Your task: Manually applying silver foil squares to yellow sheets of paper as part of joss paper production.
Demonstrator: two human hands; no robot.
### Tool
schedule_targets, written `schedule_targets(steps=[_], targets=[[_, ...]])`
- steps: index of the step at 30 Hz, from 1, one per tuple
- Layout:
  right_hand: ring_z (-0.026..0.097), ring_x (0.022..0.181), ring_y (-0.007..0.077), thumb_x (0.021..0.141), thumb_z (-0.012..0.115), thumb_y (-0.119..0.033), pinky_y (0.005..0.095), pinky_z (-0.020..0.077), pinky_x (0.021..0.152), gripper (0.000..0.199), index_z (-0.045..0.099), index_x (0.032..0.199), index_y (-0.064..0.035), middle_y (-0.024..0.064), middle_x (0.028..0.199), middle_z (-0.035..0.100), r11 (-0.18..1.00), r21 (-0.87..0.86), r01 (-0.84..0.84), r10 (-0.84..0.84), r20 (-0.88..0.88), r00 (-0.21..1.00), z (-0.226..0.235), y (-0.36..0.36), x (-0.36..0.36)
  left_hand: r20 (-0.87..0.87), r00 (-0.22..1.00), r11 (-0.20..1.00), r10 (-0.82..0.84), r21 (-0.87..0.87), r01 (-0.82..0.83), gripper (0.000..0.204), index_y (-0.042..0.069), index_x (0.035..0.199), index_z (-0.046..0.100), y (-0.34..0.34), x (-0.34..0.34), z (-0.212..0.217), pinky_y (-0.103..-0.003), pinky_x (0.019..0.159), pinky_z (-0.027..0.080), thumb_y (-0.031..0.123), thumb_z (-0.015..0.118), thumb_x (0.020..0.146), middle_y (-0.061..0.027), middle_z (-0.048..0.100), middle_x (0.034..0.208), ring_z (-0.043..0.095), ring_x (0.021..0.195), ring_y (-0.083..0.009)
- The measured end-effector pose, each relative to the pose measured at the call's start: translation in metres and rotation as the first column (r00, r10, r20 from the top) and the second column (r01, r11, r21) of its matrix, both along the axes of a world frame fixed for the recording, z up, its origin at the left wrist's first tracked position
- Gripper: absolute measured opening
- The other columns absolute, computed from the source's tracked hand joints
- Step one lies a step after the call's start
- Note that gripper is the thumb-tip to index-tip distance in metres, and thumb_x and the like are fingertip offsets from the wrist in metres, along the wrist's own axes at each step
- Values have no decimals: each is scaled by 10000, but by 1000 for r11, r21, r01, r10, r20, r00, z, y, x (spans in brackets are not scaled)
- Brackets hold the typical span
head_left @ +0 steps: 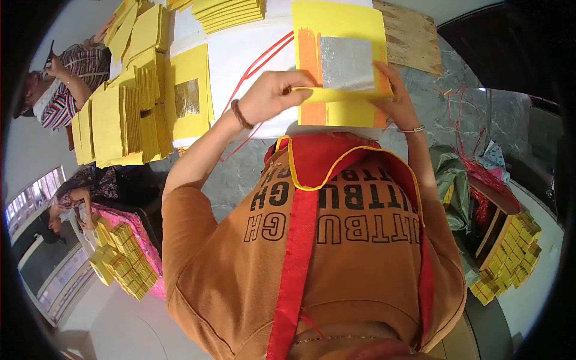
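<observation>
In front of me lies a yellow sheet of joss paper (354,18) with a silver foil square and orange bands down its sides. A narrow yellow fold runs across it below the foil. My left hand (273,99), with a brown band at the wrist, pinches the left end of this fold between thumb and fingers. At the other end my right hand (396,102), wearing a bangle, grips the fold with thumb and forefinger. More yellow paper shows beneath the fold; I cannot tell whether it is the same sheet.
Red cords (252,69) lie on the white tabletop (231,54). Folded yellow paper stacks (114,123) crowd the left, beside a foil-marked sheet (186,114). A wooden board (411,36) adjoins the right. Two other people sit at left. Yellow bundles (510,258) are piled at lower right.
</observation>
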State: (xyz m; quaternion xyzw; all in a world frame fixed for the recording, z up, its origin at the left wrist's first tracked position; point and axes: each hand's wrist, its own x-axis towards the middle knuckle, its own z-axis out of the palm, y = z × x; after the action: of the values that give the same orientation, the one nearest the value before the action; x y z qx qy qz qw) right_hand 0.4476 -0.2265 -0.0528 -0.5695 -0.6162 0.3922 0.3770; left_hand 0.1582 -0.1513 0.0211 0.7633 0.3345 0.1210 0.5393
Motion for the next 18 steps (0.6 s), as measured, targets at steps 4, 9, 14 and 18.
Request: schedule_targets(steps=[4,9,14,18], targets=[[293,1311,265,730,699,-114,362,290,1045,636,447,1313,-150,127,1389,329,996,88,23,-15,-93,996,-12,1,-3,39,982,719,-185,686,109,693,38,1270,442,-8,-2,7,-394,866,398,505,608,785,-191,479,1250,486,1112,-301],[318,1298,258,734,697,-101,354,314,1030,631,448,1312,-152,127,1375,340,994,91,56,-44,-128,991,-18,3,-2,-9,995,651,-95,756,69,836,59,1387,257,-17,3,-21,-472,998,266,436,652,755,-205,260,1406,286,1265,-363],[324,1293,265,729,701,-114,356,308,1034,638,446,1312,-157,135,1384,316,995,81,58,-47,-135,990,-9,2,-7,0,999,655,-53,755,35,756,60,1385,263,-6,3,-40,-476,995,273,60,578,698,-209,270,1399,310,1240,-377],[324,1293,277,782,609,-101,358,264,1063,574,421,1324,-128,133,1374,347,992,117,53,-48,-45,998,-9,1,-8,-74,996,648,52,761,22,695,122,1333,392,5,6,-39,-468,978,297,-45,519,670,-170,324,1381,354,1206,-361]])
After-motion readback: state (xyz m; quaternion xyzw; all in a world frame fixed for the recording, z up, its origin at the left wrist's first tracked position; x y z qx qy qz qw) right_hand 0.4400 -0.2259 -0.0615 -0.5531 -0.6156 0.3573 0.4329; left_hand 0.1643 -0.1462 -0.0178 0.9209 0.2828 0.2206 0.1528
